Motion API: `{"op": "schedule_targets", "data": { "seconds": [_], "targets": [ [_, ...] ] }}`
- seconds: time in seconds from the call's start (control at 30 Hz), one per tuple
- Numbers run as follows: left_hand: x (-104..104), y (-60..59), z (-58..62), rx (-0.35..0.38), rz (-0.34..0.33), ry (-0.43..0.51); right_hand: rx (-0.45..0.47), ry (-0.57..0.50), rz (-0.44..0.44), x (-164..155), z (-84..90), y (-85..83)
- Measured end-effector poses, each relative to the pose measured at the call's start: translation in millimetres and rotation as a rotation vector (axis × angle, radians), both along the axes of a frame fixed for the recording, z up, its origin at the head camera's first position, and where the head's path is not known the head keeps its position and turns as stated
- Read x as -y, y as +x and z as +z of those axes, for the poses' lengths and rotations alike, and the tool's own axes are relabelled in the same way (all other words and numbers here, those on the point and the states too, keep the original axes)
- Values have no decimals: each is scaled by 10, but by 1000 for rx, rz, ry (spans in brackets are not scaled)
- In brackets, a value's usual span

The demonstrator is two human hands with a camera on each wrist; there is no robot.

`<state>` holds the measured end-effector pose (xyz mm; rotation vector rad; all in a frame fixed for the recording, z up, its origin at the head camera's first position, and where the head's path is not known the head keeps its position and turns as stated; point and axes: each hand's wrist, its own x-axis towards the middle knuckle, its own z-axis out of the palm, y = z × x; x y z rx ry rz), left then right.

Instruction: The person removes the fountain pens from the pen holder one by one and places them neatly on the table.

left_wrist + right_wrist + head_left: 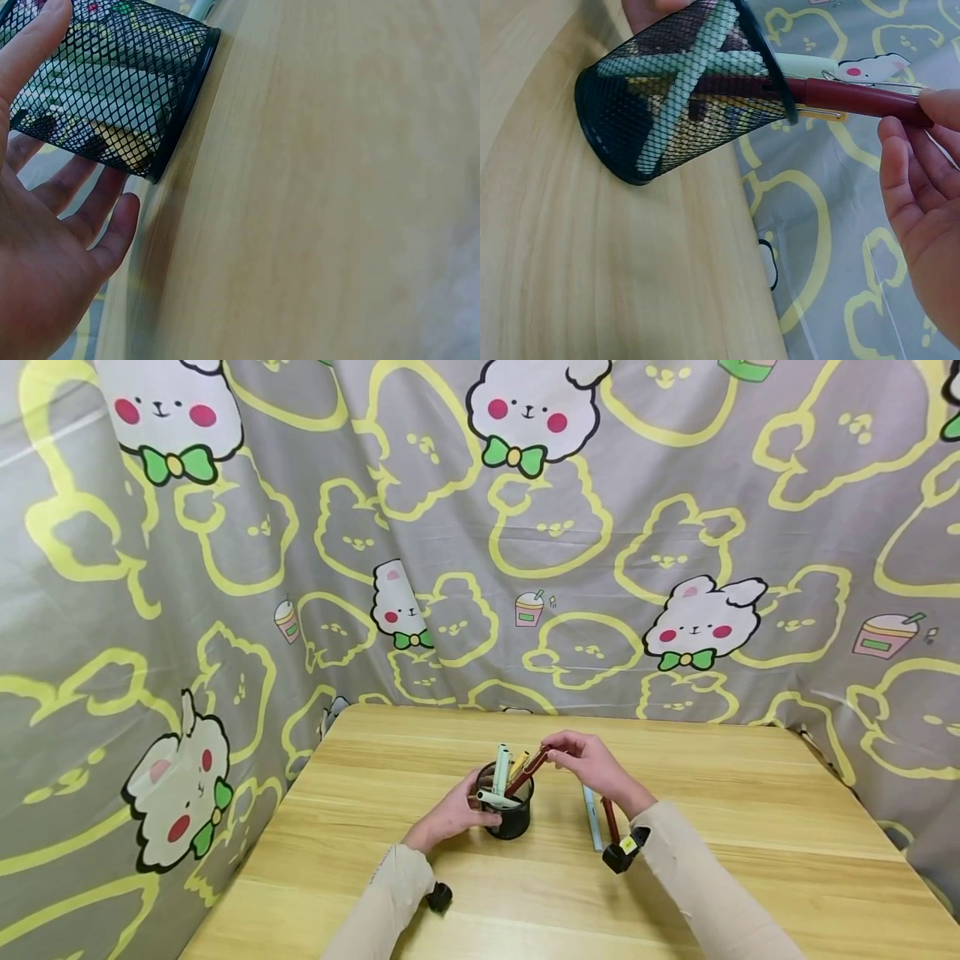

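A black mesh pen holder (512, 821) stands upright on the table, with light green pens (500, 768) and a yellow pen (518, 763) inside it. My left hand (455, 811) holds the holder from its left side, thumb in front; the left wrist view shows this hand (52, 217) around the mesh. Between thumb and fingers, my right hand (588, 763) pinches the upper end of a dark red pen (855, 97), which has a metal clip. The pen's lower part is inside the holder, slanting down to the left.
On the wooden table (705, 785), a light blue pen (592, 818) and another dark red pen (611, 821) lie below the right forearm. A patterned grey curtain (450, 527) hangs behind the table and on its left.
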<state>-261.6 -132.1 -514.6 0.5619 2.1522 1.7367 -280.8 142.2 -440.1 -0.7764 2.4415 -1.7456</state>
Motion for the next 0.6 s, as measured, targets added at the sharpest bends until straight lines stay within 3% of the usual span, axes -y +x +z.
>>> {"op": "schedule_targets", "data": {
  "seconds": [0.6],
  "targets": [
    [-8, -9, -19, -6, -7, 7, -41, -33, -84, -138, 137, 4]
  ]
}}
